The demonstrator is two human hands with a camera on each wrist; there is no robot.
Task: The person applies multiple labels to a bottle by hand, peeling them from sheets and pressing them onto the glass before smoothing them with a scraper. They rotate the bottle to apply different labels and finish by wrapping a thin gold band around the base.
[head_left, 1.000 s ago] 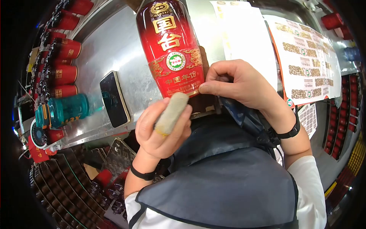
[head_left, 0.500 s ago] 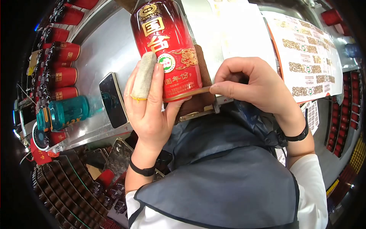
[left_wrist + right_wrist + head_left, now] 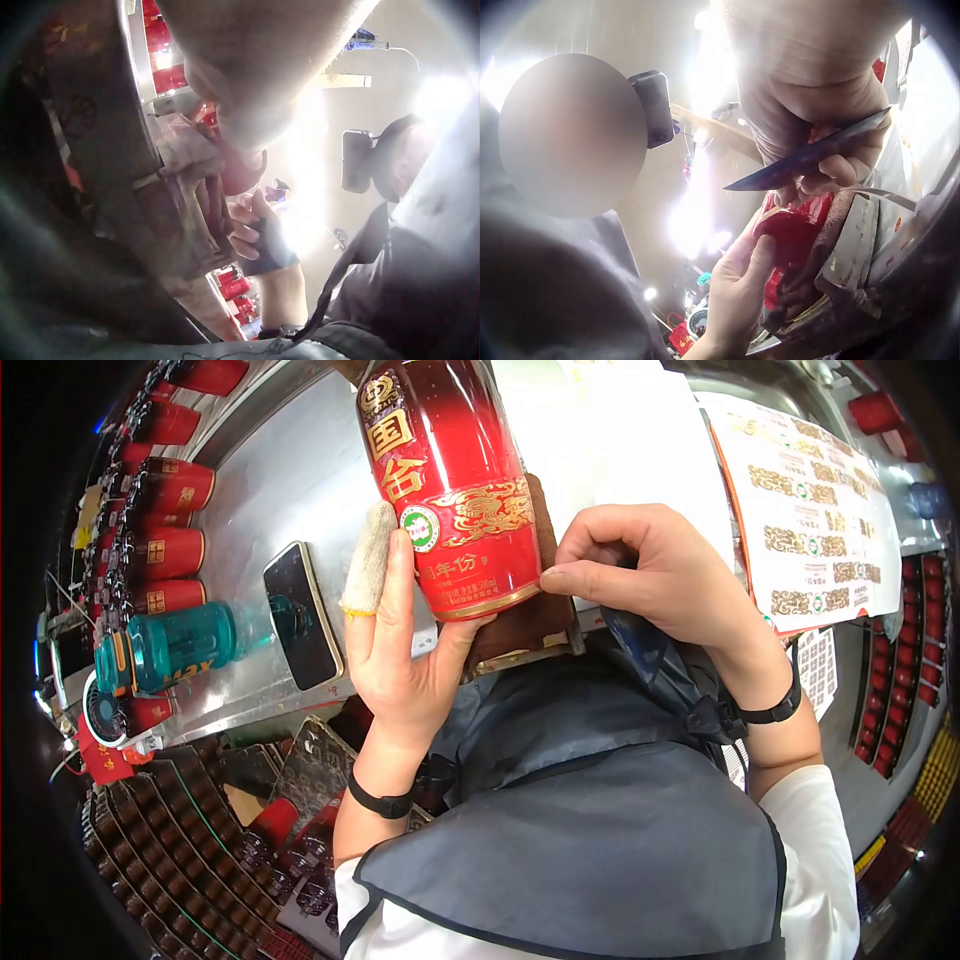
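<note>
A red liquor bottle (image 3: 460, 470) with gold lettering lies with its base toward me on a brown padded rest (image 3: 548, 545). My left hand (image 3: 395, 660) grips its base end, fingers along the side and thumb at the bottom. A knitted cot (image 3: 368, 560) with a yellow edge covers one left finger. A gold band (image 3: 500, 603) rings the base. My right hand (image 3: 655, 580) has its fingers curled, with thumb and forefinger tips at the band's right end. In the right wrist view, a pointed dark blade (image 3: 802, 161) is held in those curled fingers.
A phone (image 3: 302, 615) and a teal water bottle (image 3: 180, 650) lie left on the metal table. Red bottles (image 3: 175, 555) line the left edge. Sheets of gold labels (image 3: 810, 520) lie at right. Racks of dark caps (image 3: 170, 850) stand below left.
The left hand moved from in front of the base to the bottle's left side and took hold. The bottle rolled, bringing its lettering leftward. The right hand stays near the base's right edge.
</note>
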